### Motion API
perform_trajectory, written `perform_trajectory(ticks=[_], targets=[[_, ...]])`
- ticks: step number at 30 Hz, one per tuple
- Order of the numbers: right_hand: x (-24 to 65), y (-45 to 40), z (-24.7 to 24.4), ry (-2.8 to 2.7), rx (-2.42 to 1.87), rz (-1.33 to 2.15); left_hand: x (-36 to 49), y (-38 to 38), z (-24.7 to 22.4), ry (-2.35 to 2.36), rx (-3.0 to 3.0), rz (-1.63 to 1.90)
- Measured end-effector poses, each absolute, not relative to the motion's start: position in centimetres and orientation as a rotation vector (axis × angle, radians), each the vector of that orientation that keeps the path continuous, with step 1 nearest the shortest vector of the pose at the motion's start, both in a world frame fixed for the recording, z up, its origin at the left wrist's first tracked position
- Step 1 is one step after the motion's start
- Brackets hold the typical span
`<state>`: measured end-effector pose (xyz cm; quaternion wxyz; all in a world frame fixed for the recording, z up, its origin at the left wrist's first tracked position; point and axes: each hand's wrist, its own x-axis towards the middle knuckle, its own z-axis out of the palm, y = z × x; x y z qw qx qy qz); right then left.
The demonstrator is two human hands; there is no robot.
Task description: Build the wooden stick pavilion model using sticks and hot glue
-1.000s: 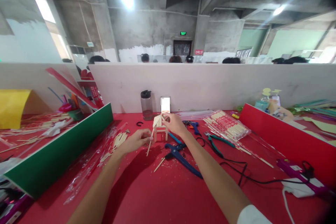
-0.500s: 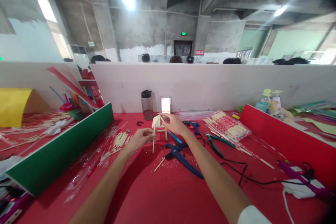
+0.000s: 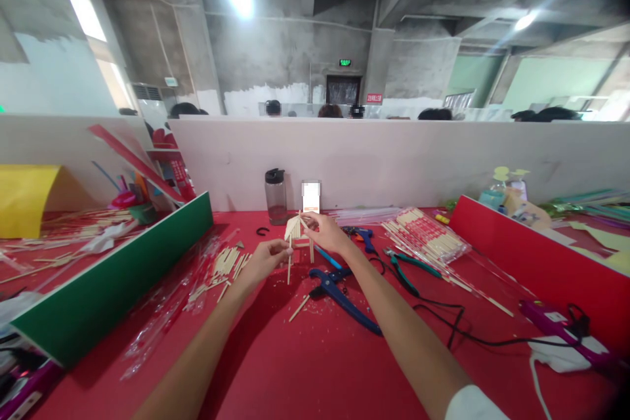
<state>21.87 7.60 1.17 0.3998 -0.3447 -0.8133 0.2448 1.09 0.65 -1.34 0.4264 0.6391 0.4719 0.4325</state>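
A small structure built of pale wooden sticks (image 3: 294, 228) stands in front of me, with a slanted roof-like top and thin legs. My left hand (image 3: 270, 257) pinches a wooden stick (image 3: 289, 270) at the structure's near left side; the stick hangs roughly upright. With its fingers closed, my right hand (image 3: 322, 231) grips the upper right edge of the structure. A blue cutter (image 3: 344, 302) lies on the red table just in front, beside a loose cut stick (image 3: 299, 308).
Short cut sticks (image 3: 227, 262) lie left of my hand. A dark bottle (image 3: 276, 197) and a lit phone (image 3: 311, 197) stand at the back partition. On the right are green-handled pliers (image 3: 413, 266), a bag of sticks (image 3: 428, 236) and a purple glue gun (image 3: 556, 325) with cables.
My left hand has shifted very slightly, and the stick in it has moved a little right and up. The right hand keeps its place on the structure.
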Motion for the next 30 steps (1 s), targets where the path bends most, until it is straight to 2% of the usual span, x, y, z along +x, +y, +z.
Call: perform_trajectory(ticks=[30], targets=[[22.7,7.3,2.5,-2.049,-0.868,0.634,1.6,0.2,-1.0,1.240,1.648,1.070]])
